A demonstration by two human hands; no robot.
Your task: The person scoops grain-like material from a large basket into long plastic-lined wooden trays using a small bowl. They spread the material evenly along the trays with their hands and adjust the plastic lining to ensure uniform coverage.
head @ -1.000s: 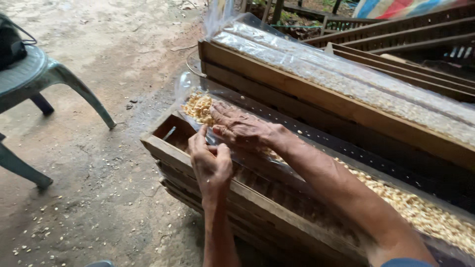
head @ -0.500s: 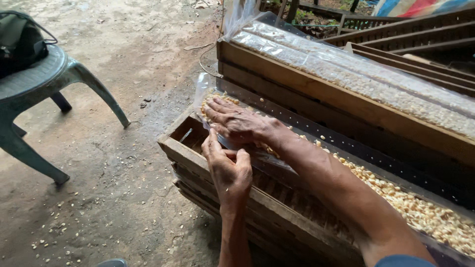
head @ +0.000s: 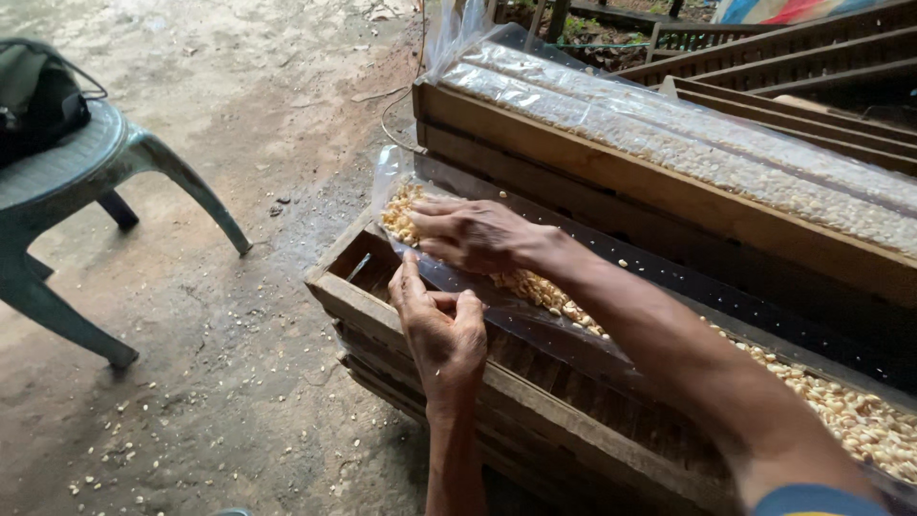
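Two hands work one long clear bag (head: 535, 315) of beans: right hand (head: 473, 234) pressing flat, fingers spread; left hand (head: 441, 330) pinching its near edge over the wooden tray (head: 382, 311). Next comes careful, even folding.

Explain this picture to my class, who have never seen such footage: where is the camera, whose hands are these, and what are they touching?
The camera sits on a person's head and looks down, so both bare hands are that person's own. The right hand lies flat on a long clear plastic bag filled with pale beans, which rests in a wooden tray. The left hand pinches the bag's near edge. A second tray behind holds more filled bags. Left of them stands a green plastic chair with a dark bag on it, on a dirt floor strewn with beans.
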